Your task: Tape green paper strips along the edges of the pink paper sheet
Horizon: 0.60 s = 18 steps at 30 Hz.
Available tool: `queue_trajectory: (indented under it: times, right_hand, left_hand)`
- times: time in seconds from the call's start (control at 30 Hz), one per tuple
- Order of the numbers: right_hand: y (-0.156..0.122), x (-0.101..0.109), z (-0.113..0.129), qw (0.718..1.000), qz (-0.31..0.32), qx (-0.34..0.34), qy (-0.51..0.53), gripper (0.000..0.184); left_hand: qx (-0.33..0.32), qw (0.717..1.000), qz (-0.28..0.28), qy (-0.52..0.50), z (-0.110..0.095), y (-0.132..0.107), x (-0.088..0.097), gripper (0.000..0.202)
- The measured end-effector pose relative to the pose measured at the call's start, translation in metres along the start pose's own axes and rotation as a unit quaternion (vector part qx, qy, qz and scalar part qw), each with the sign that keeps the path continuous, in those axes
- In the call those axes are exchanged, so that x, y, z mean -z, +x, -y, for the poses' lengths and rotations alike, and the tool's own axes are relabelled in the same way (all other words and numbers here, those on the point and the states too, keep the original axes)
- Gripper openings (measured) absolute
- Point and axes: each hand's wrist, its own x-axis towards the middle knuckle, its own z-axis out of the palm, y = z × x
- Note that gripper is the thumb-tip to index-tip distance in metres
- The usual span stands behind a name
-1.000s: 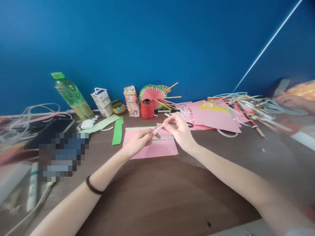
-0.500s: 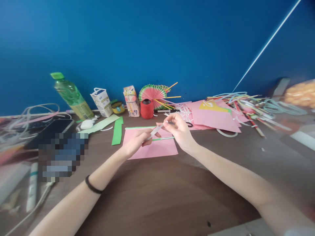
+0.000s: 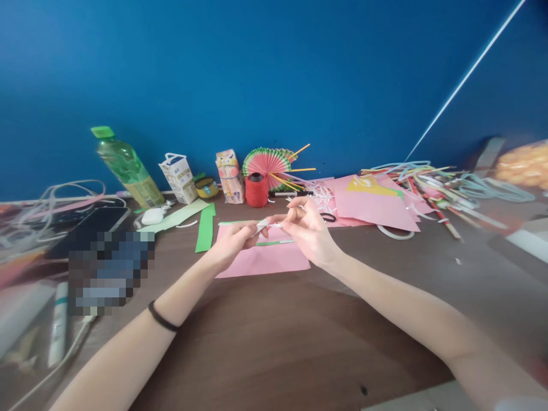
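Note:
Both of my hands meet above a pink paper sheet [image 3: 261,260] that lies on the brown table [image 3: 278,337]. My left hand [image 3: 233,241] pinches one end of a thin white paper strip [image 3: 265,224]. My right hand [image 3: 306,228] pinches the other end, fingers curled together. The strip is short between the two hands and lies almost level. A thin green strip [image 3: 274,242] rests on the pink sheet just under my fingers. A black band circles my left wrist.
Along the blue wall stand a green bottle [image 3: 124,168], a white carton [image 3: 178,177], a printed box [image 3: 229,176], a red thread spool [image 3: 256,189] and a paper fan [image 3: 268,161]. Green paper strips [image 3: 205,227] lie left; pink sheets [image 3: 372,202] and loose coloured strips [image 3: 432,182] right.
My hands have come closer together and the white strip, tilted and longer before, now shows shorter and nearly level between them.

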Motion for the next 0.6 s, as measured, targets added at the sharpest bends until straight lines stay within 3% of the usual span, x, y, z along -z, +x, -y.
queue_trajectory:
  times: [0.3, 0.6]
  right_hand:
    - [0.0019, 0.0028, -0.0018, 0.997, -0.017, -0.057, 0.056, 0.038]
    - [0.0029, 0.0058, -0.0051, 0.996, -0.011, -0.075, 0.045, 0.037]
  left_hand:
    - [-0.009, 1.000, 0.018, 0.002, -0.0018, -0.0011, 0.0024, 0.021]
    - [-0.007, 0.999, 0.027, -0.024, 0.0004, 0.0004, 0.0043, 0.022]
